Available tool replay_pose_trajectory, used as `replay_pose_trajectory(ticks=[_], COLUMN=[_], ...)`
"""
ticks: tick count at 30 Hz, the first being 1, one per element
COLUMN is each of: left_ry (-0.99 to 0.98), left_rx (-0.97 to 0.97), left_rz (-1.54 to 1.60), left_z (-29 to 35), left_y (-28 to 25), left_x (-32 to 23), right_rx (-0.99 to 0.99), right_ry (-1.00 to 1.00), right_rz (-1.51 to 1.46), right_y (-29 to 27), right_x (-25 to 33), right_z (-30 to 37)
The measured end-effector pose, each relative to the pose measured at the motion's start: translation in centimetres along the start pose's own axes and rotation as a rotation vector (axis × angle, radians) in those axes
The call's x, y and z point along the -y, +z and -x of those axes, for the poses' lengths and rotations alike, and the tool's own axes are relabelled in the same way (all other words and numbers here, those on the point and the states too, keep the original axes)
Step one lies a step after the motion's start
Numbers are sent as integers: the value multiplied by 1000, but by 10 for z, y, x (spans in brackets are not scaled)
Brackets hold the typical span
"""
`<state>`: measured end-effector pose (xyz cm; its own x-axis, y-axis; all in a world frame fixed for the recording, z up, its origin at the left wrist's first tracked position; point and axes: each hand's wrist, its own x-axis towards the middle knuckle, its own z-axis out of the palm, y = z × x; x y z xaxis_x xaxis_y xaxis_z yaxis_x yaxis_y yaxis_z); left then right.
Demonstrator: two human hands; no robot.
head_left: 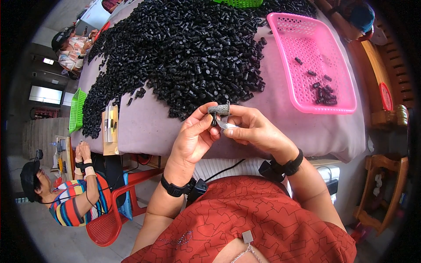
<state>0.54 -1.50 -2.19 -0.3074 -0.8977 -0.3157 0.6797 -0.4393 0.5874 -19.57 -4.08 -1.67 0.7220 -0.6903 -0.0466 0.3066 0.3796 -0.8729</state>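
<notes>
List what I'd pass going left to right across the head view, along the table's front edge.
Green plastic basket → flat tan cardboard piece → left hand, its grip on a small black plastic part → right hand with a grey-covered thumb → pink plastic basket.

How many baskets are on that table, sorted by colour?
Pink basket: 1
Green baskets: 2, one at the table's left edge, one at the far end
Total: 3 baskets
</notes>
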Motion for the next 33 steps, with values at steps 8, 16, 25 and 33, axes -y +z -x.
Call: replay_pose_trajectory(ticks=[8,16,25,33], left_ry=[-3,10,16,1], left_rx=[13,47,71,103], left_rz=[11,14,-2,-1], left_z=[-3,-1,-2,-3], left_y=[-4,1,-2,0], left_x=[3,2,-1,1], right_rx=[-32,-33,-15,-9], right_ry=[11,-2,-22,12], right_rz=[54,-1,6,-70], right_y=[1,2,1,-2], right_x=[4,2,-2,1], right_z=[-1,-2,0,-2])
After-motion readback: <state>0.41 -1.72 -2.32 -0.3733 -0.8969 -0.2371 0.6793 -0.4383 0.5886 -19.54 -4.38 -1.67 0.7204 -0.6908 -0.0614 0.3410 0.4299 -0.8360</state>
